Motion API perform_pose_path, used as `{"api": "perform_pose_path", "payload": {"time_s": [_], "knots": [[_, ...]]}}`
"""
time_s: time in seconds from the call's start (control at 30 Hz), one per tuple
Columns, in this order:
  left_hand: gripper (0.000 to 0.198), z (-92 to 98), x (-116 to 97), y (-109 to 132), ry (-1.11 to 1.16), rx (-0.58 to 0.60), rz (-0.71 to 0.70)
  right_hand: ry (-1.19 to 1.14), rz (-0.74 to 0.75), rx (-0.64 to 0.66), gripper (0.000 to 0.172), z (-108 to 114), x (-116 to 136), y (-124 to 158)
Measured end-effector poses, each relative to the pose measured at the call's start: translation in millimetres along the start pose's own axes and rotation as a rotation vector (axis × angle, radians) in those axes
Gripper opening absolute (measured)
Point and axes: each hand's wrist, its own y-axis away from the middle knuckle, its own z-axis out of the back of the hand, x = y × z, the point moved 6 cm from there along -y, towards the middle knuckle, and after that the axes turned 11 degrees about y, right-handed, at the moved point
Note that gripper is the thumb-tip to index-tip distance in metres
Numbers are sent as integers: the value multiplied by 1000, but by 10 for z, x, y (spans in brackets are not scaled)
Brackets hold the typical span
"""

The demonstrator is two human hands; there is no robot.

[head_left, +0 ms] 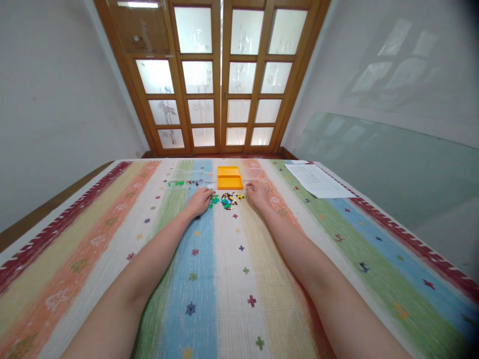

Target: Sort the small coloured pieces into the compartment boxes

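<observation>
A pile of tiny mixed-colour pieces (228,200) lies on the tablecloth between my hands, too small to name exactly. On its left is a cluster of green pieces (213,200), and yellow pieces (240,197) lie on its right. My left hand (200,201) rests beside the green ones, fingers drawn together; what they hold, if anything, is hidden. Just right of the yellow pieces, my right hand (257,193) has its fingers pinched on something I cannot make out. Behind the pile stands an open yellow box (230,183). A clear compartment case (180,185) behind my left hand contains green and dark pieces.
Printed white paper (318,180) lies at the far right of the table. The striped tablecloth (224,279) covers the tabletop. A glass panel (374,164) leans on the right wall, and wooden glazed doors (220,75) stand beyond the table.
</observation>
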Motion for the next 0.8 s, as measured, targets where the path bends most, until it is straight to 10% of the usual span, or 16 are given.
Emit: {"api": "perform_pose_path", "payload": {"time_s": [0.8], "knots": [[34,85,98,14,-19,7,34,-2,-2,-11,31,8,10,10]]}}
